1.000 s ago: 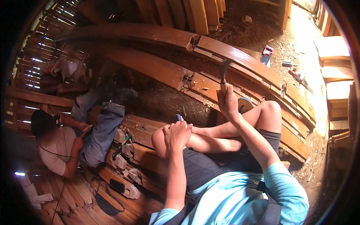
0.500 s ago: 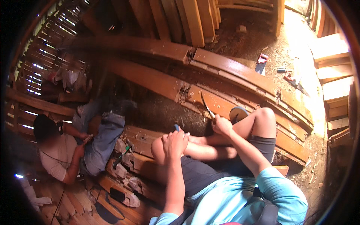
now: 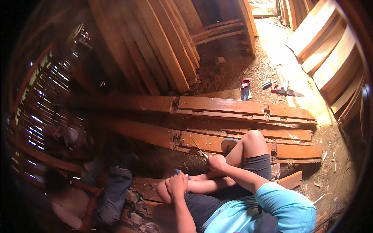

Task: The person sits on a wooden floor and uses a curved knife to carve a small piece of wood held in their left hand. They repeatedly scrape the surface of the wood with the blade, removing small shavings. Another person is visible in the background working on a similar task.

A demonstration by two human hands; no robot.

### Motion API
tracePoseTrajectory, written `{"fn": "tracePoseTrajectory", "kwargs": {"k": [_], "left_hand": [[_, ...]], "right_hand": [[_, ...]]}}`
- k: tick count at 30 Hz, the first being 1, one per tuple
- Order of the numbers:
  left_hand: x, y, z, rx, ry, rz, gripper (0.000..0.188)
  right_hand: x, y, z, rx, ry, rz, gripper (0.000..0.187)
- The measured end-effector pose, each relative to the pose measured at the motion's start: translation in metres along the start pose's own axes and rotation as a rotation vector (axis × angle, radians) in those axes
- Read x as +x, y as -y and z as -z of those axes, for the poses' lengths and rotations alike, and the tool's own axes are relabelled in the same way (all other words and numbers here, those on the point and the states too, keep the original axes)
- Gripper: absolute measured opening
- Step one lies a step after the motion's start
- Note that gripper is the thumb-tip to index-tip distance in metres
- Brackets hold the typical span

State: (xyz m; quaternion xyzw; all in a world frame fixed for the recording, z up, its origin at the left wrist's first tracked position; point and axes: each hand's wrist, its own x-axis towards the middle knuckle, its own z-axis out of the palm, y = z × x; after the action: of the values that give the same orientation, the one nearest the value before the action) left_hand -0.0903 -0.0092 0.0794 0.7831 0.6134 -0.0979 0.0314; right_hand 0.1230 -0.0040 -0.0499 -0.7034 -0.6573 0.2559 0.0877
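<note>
In my right hand (image 3: 216,162), the fingers are wrapped round the handle of a curved knife (image 3: 199,149). Its thin blade points up and left over a reddish-brown beam. My left hand (image 3: 176,185) rests by my left knee with its fingers curled. A small blue piece (image 3: 177,171) sticks out just past those fingers; the rest of it is hidden. I sit with my legs crossed, and a blue-edged sandal (image 3: 229,144) shows by my right knee.
Two long notched beams (image 3: 217,104) cross ahead, strewn with shavings. Two red-handled saws (image 3: 245,86) lie on the floor beyond. Planks (image 3: 163,46) lean at the back, and curved boards (image 3: 330,54) stand right. A co-worker (image 3: 74,204) sits at the left, hands together.
The view has tilted up and turned, so the beams, saws and co-worker sit lower in the picture. The knife stays in my right hand, my left by the knee.
</note>
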Motion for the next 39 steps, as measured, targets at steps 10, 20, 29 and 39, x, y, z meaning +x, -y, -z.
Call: {"fn": "tracePoseTrajectory", "kwargs": {"k": [10,20,29,39], "left_hand": [[-0.009,-0.002,-0.005,0.127,-0.031,-0.055,0.037],[-0.006,-0.001,-0.007,0.024,-0.036,0.007,0.036],[-0.007,-0.001,0.014,-0.082,0.025,-0.017,0.033],[-0.003,0.003,0.009,-0.217,-0.047,-0.046,0.032]], "right_hand": [[-0.005,-0.003,-0.002,0.022,-0.011,0.027,0.022],[-0.011,-0.001,0.004,0.139,-0.162,0.121,0.018],[-0.006,0.001,0.001,-0.048,0.021,0.08,0.017],[0.0,0.003,0.002,-0.064,0.039,0.087,0.026]]}}
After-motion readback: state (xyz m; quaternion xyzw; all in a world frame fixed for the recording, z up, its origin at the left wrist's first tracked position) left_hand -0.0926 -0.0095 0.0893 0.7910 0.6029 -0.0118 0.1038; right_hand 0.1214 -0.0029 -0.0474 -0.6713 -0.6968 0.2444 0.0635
